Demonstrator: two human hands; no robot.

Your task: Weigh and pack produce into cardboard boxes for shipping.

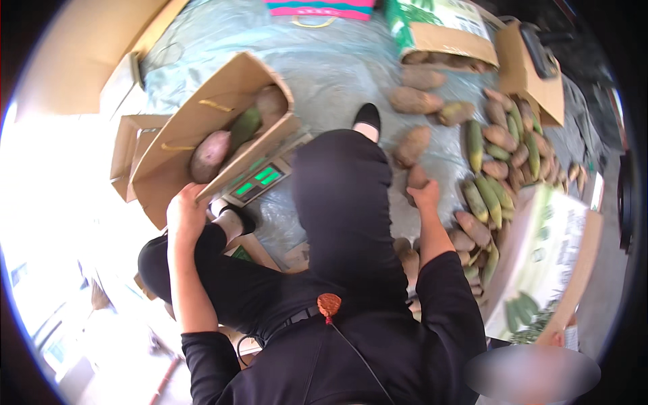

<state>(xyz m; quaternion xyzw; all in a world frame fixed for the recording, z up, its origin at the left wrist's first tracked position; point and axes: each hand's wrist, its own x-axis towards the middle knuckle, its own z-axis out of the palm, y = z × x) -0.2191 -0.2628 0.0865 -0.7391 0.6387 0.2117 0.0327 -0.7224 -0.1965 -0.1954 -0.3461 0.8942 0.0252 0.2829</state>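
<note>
Picking seems in hand, right fingers point(428, 195) gripping a brown oblong vegetable point(416, 177), left fingers point(193, 194) the paper bag point(192, 123) near the plastic sheet point(317, 74)'s left edge; lifting calls for firmness.

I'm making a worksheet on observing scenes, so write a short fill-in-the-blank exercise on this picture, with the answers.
1. The left hand touches a bag whose handles are coloured ____.
2. The display on the scale glows ____.
3. Seen by the person, the tuber in the right hand is to the ____ of the scale.
4. The shoes are coloured ____.

Missing words: yellow; green; right; black.
</note>
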